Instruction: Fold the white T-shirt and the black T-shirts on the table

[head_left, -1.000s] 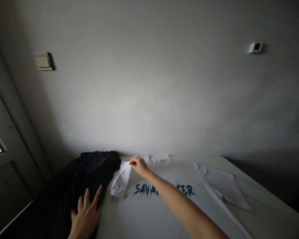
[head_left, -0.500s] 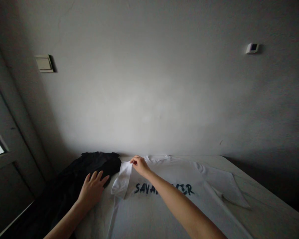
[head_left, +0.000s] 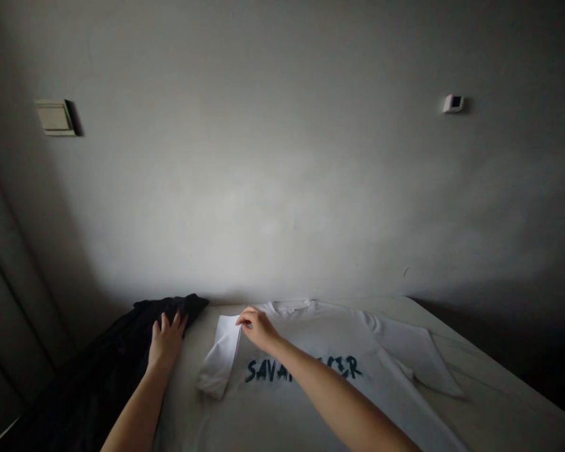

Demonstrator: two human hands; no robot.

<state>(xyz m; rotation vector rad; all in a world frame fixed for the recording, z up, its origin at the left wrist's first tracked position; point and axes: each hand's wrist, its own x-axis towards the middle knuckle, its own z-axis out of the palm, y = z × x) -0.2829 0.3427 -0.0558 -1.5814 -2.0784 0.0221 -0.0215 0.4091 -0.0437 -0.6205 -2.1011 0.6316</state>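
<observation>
On table (head_left: 494,395), shirt (head_left: 329,336), collar (head_left: 289,307) wallward

Bare skin is shown on the left hand (head_left: 166,342) and the right hand (head_left: 260,329); behind the fingers (head_left: 165,322), the forearms (head_left: 346,402) are seen bare too (slim, gradually broadened farther back).

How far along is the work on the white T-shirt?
Done: the white T-shirt lies spread on the table, print up. In hand: the right hand pinches the left-side sleeve near the shoulder; the left hand is at the dark cloth. Probably left: any folding of the right-side sleeve, which lies outstretched, and the flat body.
</observation>
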